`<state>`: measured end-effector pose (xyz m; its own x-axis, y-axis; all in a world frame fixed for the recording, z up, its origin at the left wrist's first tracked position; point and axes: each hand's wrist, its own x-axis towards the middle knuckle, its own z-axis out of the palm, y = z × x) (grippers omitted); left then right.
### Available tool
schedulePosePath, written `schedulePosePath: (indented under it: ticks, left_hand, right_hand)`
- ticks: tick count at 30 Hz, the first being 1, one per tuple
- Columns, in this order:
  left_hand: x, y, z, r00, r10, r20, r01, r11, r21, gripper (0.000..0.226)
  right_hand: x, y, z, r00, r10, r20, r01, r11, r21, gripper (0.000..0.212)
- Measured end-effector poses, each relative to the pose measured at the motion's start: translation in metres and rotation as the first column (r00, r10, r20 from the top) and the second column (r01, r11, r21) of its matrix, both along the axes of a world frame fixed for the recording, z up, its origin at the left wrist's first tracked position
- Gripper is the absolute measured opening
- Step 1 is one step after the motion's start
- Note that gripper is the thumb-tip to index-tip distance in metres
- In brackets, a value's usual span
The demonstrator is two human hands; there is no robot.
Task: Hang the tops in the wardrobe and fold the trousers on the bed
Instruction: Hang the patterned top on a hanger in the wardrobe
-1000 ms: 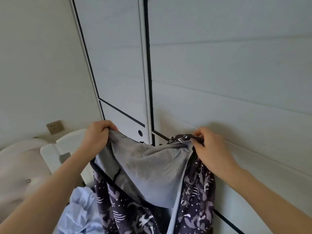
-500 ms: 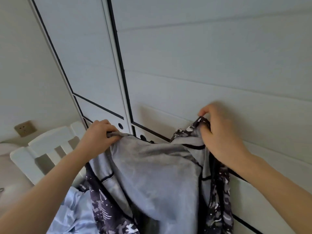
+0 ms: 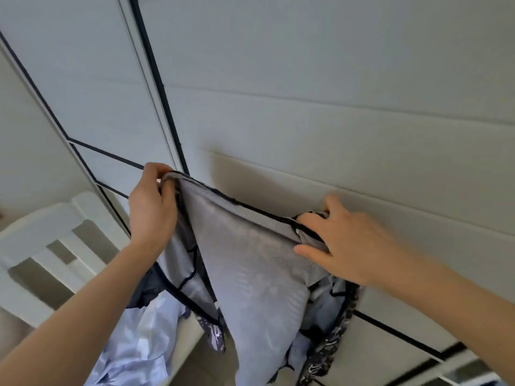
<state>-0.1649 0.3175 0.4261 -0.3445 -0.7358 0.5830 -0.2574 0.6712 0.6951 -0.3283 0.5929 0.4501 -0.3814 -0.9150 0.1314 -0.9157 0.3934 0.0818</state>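
Note:
I hold up a garment (image 3: 250, 268) in front of the wardrobe doors (image 3: 306, 93); its grey mesh lining faces me and a dark patterned outer fabric with white marks shows at the edges. My left hand (image 3: 152, 207) pinches its upper left edge. At the garment's upper right, my right hand (image 3: 342, 243) grips the edge with curled fingers, the thumb lying across the lining. The cloth hangs stretched between both hands. A pale blue garment (image 3: 142, 338) lies below my left forearm.
The white wardrobe doors with black trim lines are closed and fill the background. A white slatted chair (image 3: 47, 246) stands at the lower left beside the wardrobe. A beige wall (image 3: 25, 151) is at the far left.
The view has tilted and shifted right. My left hand has risen above my right hand, and the garment's top edge now slants down to the right, stretched tighter between them.

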Motion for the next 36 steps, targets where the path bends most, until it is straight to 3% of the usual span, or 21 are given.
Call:
schedulePosePath:
  ticks: [4, 7, 11, 16, 21, 31, 36]
  left_hand:
    - [-0.016, 0.021, -0.002, 0.992, -0.058, -0.109, 0.054, 0.998, -0.039, 0.019]
    - [-0.026, 0.038, 0.003, 0.991, -0.077, -0.109, 0.073, 0.997, -0.037, 0.015]
    - [-0.036, 0.065, 0.012, 0.984, -0.091, -0.156, 0.09, 0.996, -0.013, 0.027]
    - [-0.047, 0.106, 0.013, 0.986, -0.07, -0.15, 0.068, 0.998, -0.014, 0.008]
    - [-0.052, 0.18, 0.012, 0.987, -0.077, -0.139, 0.073, 0.997, -0.033, 0.014]
    - [-0.072, 0.325, 0.014, 0.986, -0.112, 0.122, 0.129, 0.982, -0.137, 0.013]
    - [-0.088, 0.385, 0.022, 0.979, -0.199, 0.049, 0.205, 0.961, -0.186, 0.012]
  right_hand:
    - [-0.001, 0.017, -0.008, 0.994, -0.106, 0.014, 0.106, 0.994, -0.009, 0.04]
    - [-0.001, 0.039, -0.003, 0.988, -0.103, -0.116, 0.083, 0.982, -0.172, 0.032]
    - [0.0, 0.068, 0.004, 0.995, -0.077, -0.067, 0.05, 0.941, -0.335, 0.011]
    - [0.004, 0.12, 0.009, 0.997, -0.072, -0.033, 0.052, 0.908, -0.416, 0.011]
    - [0.006, 0.192, 0.017, 0.991, -0.054, -0.122, -0.007, 0.893, -0.451, 0.031]
    - [-0.017, 0.338, 0.034, 0.984, -0.123, -0.129, 0.039, 0.854, -0.519, 0.015]
    - [-0.054, 0.397, 0.052, 0.966, -0.238, -0.099, 0.149, 0.829, -0.539, 0.02]
